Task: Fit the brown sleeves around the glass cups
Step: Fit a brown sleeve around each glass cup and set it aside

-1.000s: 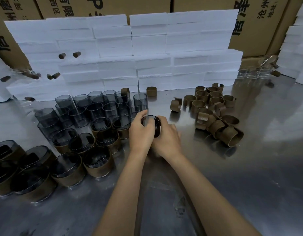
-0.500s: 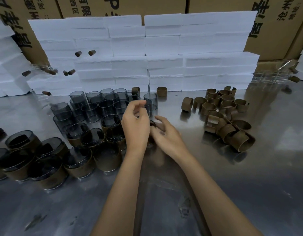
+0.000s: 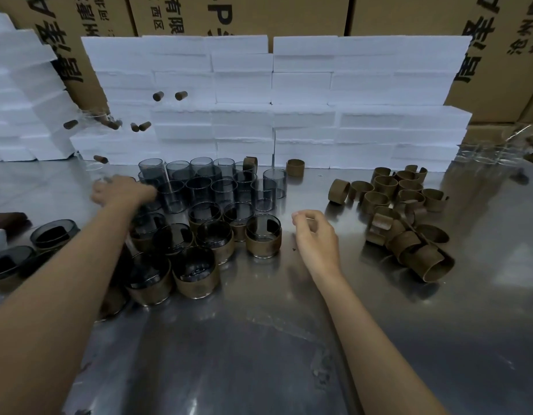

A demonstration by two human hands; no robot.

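Smoked-glass bare cups (image 3: 212,182) cluster at eleven o'clock; my left hand (image 3: 121,191) reaches among them, grip unclear. Sleeved cups (image 3: 196,272) sit nearer. My right hand (image 3: 314,235) hovers loosely curled, empty. Brown sleeves (image 3: 397,211) heap at two o'clock.

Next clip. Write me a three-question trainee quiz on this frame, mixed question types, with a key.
1. True or false: the right hand holds a sleeve.
2. The loose sleeves lie on which side of the cups? A) the person's right B) the person's left C) on the foam blocks
3. Fill in: the left hand reaches to the far-left edge of the bare ____.

Key: 1 false; 2 A; 3 cups. The sleeved cup nearest the right hand stands on the table, apart from both hands.
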